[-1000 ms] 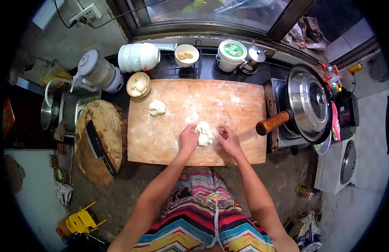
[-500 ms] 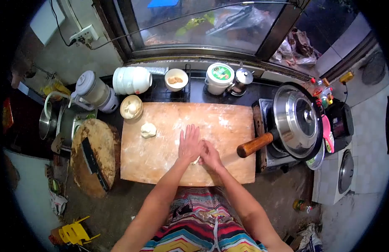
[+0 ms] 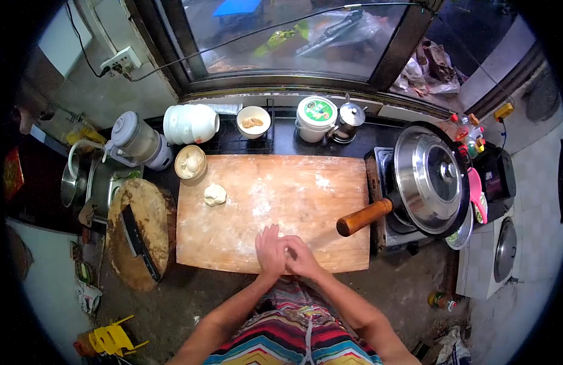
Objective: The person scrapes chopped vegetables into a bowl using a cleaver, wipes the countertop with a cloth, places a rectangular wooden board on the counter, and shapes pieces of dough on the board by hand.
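Close to the front edge of the floured wooden board (image 3: 306, 213), my two hands meet. My left hand (image 3: 270, 252) has its fingers stretched out and pointing away from me. Against its inner side, my right hand (image 3: 302, 257) has its fingers curled. A piece of dough between them is now mostly hidden; a bit of it showed a moment ago. Farther up on the left of the board lies a lump of dough (image 3: 215, 195). At the far left corner stands a small bowl (image 3: 190, 162) with pale pieces inside.
On the left, a cleaver (image 3: 135, 239) rests on a round chopping block (image 3: 152, 213). At the right, a lidded wok (image 3: 428, 176) on the stove extends its wooden handle (image 3: 363, 218) over the board's edge. A blender (image 3: 140, 141), white bowl (image 3: 254, 121) and white tub (image 3: 317, 118) line the back.
Both hands have drawn back toward me, from mid-board to near its front edge, staying together. The small bit of dough seen between them is now covered.
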A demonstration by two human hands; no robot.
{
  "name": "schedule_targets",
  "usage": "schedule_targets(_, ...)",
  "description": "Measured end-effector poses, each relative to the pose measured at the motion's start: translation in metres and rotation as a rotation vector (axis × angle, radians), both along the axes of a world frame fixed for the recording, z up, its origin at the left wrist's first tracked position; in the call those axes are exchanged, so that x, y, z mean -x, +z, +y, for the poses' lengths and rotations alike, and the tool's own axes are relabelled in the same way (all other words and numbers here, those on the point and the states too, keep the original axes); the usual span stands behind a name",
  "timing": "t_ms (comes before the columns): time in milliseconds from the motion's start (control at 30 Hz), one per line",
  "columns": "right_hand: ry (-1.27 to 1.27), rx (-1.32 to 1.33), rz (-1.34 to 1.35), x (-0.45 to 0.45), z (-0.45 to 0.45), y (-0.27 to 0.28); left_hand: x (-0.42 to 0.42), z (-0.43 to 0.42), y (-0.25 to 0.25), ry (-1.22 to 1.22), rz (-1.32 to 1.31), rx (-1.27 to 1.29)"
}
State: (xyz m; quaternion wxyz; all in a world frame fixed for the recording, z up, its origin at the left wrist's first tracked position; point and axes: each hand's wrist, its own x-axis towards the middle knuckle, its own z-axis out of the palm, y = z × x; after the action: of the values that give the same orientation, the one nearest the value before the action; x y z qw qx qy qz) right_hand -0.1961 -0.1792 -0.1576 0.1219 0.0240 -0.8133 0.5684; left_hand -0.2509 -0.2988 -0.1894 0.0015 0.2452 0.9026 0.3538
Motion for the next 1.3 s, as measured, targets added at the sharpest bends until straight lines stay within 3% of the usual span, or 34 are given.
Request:
schedule_targets(100,-0.321,0.658,-0.37,-0.014,0.011,-0.011,0.029,0.018,0.001,-0.106,0.18,0.207)
schedule_targets(133,-0.425,0.414,-0.353,-0.014,0.019,-0.018,0.05,0.029,-0.002,-0.101,0.199,0.211)
schedule_targets(233,-0.385,0.701,-0.706,-0.001,0.039,-0.017,0.089,0.049,-0.003,0.013,0.146,0.241)
schedule_targets(300,-0.322,0.859,-0.765,0.02,0.031,-0.008,0.098,0.056,-0.009,0.11,0.139,0.225)
schedule_targets(400,-0.352,1.012,-0.761,0.045,0.015,-0.008,0.086,0.034,-0.015,-0.217,-0.07,0.108)
schedule_targets(433,-0.329,0.871,-0.681,0.044,0.011,-0.019,0.079,0.024,-0.014,-0.355,-0.159,0.095)
schedule_targets(467,-0.308,0.732,-0.599,0.04,0.004,-0.027,0.07,0.015,0.006,-0.216,-0.567,-0.266)
schedule_targets(500,-0.289,0.593,-0.514,0.036,0.0,-0.034,0.061,0.007,0.022,-0.123,-0.596,-0.252)
schedule_targets(533,-0.199,0.08,-0.397,0.03,-0.002,-0.008,0.051,0.001,0.036,-0.028,-0.625,-0.242)
schedule_targets(567,-0.095,0.044,-0.21,0.023,-0.006,-0.007,0.042,-0.002,0.04,0.068,-0.656,-0.236)
schedule_targets(633,-0.001,0.02,-0.086,0.019,-0.014,-0.016,0.027,-0.005,0.011,0.092,-0.249,-0.037)
schedule_targets(667,-0.061,0.144,-0.252,0.018,-0.013,-0.007,0.027,-0.002,0.003,0.097,-0.043,0.058)
schedule_targets(733,-0.188,0.39,-0.579,0.017,-0.008,0.011,0.061,0.002,-0.008,0.001,0.104,0.175)
schedule_targets(767,-0.226,0.314,-0.513,0.019,-0.005,0.012,0.078,0.007,-0.008,-0.044,0.174,0.235)
schedule_targets(967,-0.262,-0.158,-0.209,0.077,-0.008,-0.006,0.119,0.033,-0.008,0.063,0.209,0.301)
schedule_targets(1000,-0.304,0.002,-0.269,0.084,-0.015,-0.004,0.11,0.025,-0.011,-0.035,0.271,0.387)
schedule_targets(1100,-0.083,-0.125,-0.235,0.073,-0.024,-0.014,0.066,-0.01,-0.017,-0.085,0.176,0.273)
schedule_targets(1233,0.096,-0.553,-0.14,-0.003,-0.039,-0.02,-0.014,-0.044,-0.011,-0.095,-0.047,0.17)
schedule_targets(1300,0.02,-0.7,-0.16,0.014,-0.033,-0.034,0.005,-0.037,-0.02,-0.127,0.105,0.298)
